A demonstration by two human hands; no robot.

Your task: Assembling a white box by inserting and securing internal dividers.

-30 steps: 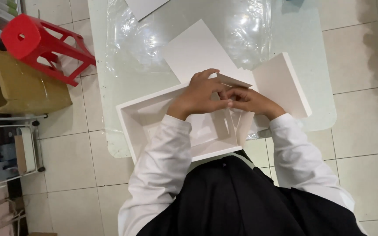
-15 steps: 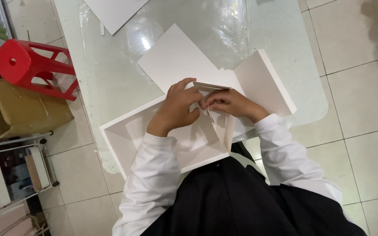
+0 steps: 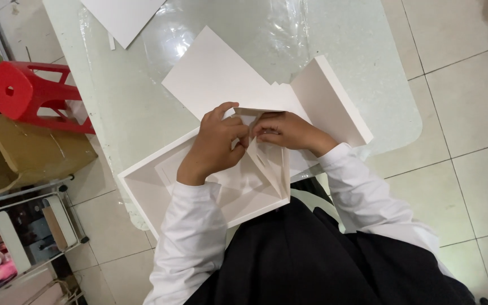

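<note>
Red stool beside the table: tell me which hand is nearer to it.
Left. The left hand works at the white box on the side toward the red stool; the right hand sits beyond it, farther away.

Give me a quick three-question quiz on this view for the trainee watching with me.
1. True or false: both hands meet at the corner flap of the white box.
2. What colour is the stool beside the table?
3. Which lies farther from the person: A) the flat white board or B) the white box?

Key: 1. True: the left hand and right hand pinch the flap there. 2. Red. 3. A.
</note>
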